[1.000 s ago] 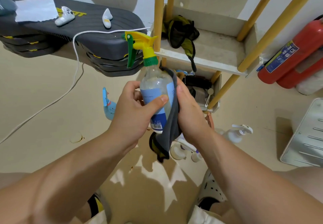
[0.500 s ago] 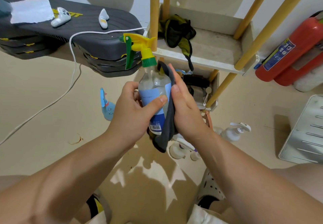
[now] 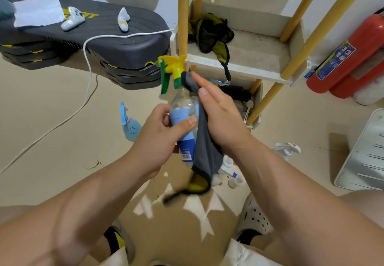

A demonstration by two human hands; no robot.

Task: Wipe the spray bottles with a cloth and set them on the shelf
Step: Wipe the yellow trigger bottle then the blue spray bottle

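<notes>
Whereas half a second ago the right hand (image 3: pixel 220 116) lay against the middle of the spray bottle (image 3: pixel 182 103), it now sits higher, with its fingertips at the green collar under the yellow trigger head. The lower end of the cloth (image 3: pixel 204 147) hangs loose and blurred below the bottle base. The bottle remains in the air, in front of the shelf (image 3: pixel 239 71) and below its front rim, with its head tilted slightly towards that rim.

The trigger head is just beside the shelf's front edge and its yellow post. The stacked black platforms (image 3: pixel 124 43) stand close on the left. Bare floor (image 3: pixel 62 141) lies to the lower left, crossed by a white cable (image 3: pixel 89 78). A blue spray bottle (image 3: pixel 129 126) lies on the floor beyond the left hand (image 3: pixel 158 139), and a white pump bottle (image 3: pixel 287 150) stands to the right.

The left hand grips the bottle around its blue label, with the thumb across the front. The right hand is extended, its fingers nearly straight, pressing the grey cloth flat against the bottle's side.
</notes>
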